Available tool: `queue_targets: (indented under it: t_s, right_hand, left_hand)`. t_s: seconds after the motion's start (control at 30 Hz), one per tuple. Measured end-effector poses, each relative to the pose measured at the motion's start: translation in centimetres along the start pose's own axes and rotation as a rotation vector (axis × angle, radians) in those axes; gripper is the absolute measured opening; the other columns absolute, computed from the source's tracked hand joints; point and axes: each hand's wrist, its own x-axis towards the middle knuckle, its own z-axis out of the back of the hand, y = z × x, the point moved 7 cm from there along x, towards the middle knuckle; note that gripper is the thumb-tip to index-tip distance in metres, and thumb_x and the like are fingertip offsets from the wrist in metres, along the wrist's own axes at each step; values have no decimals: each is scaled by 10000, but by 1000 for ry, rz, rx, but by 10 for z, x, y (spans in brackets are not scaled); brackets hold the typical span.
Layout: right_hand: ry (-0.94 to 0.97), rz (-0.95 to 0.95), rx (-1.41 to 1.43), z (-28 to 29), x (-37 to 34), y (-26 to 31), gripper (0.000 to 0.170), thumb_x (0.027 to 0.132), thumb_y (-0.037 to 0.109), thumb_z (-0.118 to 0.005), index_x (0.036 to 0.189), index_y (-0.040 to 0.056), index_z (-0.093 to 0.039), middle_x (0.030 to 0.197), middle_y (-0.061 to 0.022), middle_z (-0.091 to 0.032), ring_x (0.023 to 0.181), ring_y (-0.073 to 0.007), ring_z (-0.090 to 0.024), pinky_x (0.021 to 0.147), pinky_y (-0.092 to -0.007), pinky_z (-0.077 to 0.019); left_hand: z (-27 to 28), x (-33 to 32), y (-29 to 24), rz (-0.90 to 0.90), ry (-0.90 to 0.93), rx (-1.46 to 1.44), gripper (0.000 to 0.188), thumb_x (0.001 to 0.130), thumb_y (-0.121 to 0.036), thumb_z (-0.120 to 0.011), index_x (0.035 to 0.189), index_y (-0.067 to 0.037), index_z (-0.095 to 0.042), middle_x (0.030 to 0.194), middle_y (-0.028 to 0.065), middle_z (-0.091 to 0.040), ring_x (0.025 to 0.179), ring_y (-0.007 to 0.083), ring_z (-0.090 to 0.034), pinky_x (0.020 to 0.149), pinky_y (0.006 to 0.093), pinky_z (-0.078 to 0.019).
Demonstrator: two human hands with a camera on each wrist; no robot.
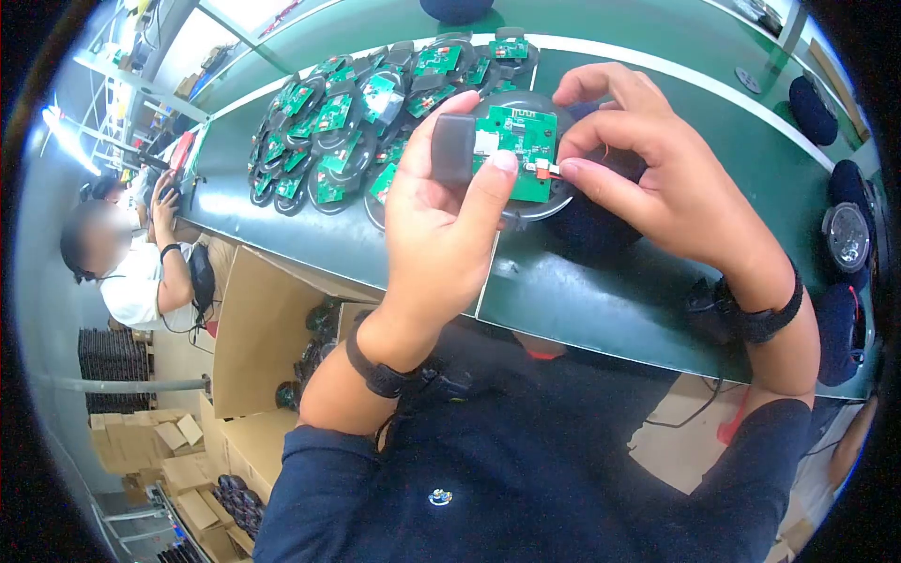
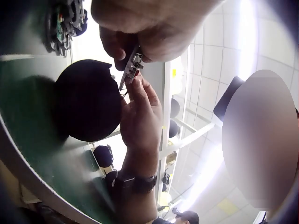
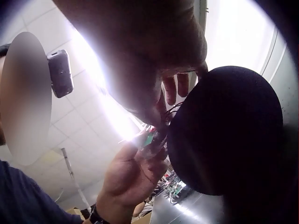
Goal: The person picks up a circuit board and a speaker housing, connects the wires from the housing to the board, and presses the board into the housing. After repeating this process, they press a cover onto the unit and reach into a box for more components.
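My left hand (image 1: 436,225) grips a round plastic cover bearing a green circuit board (image 1: 526,127) and a black block (image 1: 453,148), its thumb lying over the board's near edge. At the board's right side, my right hand (image 1: 671,155) pinches a small white plug (image 1: 554,172) between thumb and index finger, right at a red-and-white socket area. Thin wires run from there toward a dark round housing (image 1: 596,230) on the bench beneath both hands. In the left wrist view this housing (image 2: 88,100) stands beside the tilted board, and it fills much of the right wrist view.
Many similar covers with green boards (image 1: 333,113) lie heaped on the green bench (image 1: 554,286) to the left. Dark round units (image 1: 849,235) line the right end. Below the bench edge stands an open cardboard box (image 1: 253,328); another person (image 1: 141,281) sits farther left.
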Motion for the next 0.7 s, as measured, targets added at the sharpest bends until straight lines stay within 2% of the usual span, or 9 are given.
queue_targets:
  t_s: [0.03,0.1,0.27,0.33,0.37,0.43,0.57,0.63,0.7]
  right_hand:
    - [-8,-6,3,1,0,0,99,884,118,-699,923,30,-673,1228,-115,-566,1184,-262,-525,1023,-357,-397]
    - [7,-36,1,0,-1,-1,95,889,120,-690,921,36,-658,1262,-120,-567,1221,-294,-509,1044,-375,-387]
    - [-25,-25,-54,0,-2,2,94,891,122,-686,916,40,-647,1290,-124,-569,1233,-306,-503,1053,-380,-379]
    - [-25,-28,-58,1,-2,4,93,890,121,-684,913,40,-644,1292,-126,-569,1236,-310,-502,1055,-381,-376]
    - [-26,-31,-67,1,-3,4,91,888,119,-684,912,40,-643,1295,-127,-568,1240,-311,-499,1056,-382,-376]
    - [-29,-32,-77,3,-2,6,90,887,117,-683,911,41,-642,1298,-129,-567,1243,-312,-497,1057,-384,-376]
    - [-15,-67,-43,3,-3,3,82,885,108,-680,902,38,-642,1319,-136,-560,1256,-315,-487,1058,-385,-374]
    - [-25,-68,-58,6,-3,5,83,884,108,-680,899,36,-643,1324,-138,-559,1260,-315,-485,1059,-384,-373]
    - [-33,-50,-72,6,-3,6,83,886,112,-684,906,38,-652,1329,-138,-559,1259,-315,-484,1066,-382,-367]
  left_hand:
    - [1,0,-1,-15,-23,26,510,966,-104,-645,1424,-6,-442,1071,61,-671,851,86,-636,634,216,-494]
    - [1,1,1,-13,-14,34,514,967,-103,-646,1427,-2,-441,1072,59,-672,852,84,-636,631,214,-492]
    - [0,1,-3,-32,-26,40,520,967,-99,-649,1432,2,-439,1073,54,-674,847,72,-633,618,201,-485]
    - [-2,1,-5,-20,31,48,534,964,-22,-634,1444,16,-402,1188,88,-627,1027,125,-629,852,274,-530]
    - [-2,2,-5,-20,32,50,534,964,-22,-634,1444,16,-402,1188,88,-627,1027,125,-629,852,274,-530]
    - [-3,3,-8,-67,29,116,536,964,-84,-647,1446,6,-429,1086,53,-671,843,58,-631,618,179,-479]
    - [-6,4,-12,-77,55,114,538,965,-78,-642,1450,7,-425,1114,61,-665,878,68,-640,648,181,-490]
    - [-9,4,-12,-42,84,59,538,973,-5,-612,1458,23,-379,1208,96,-617,1060,134,-616,918,292,-512]
    - [-10,4,-10,-54,89,39,545,976,-6,-607,1465,21,-368,1207,95,-617,1056,134,-617,916,290,-513]
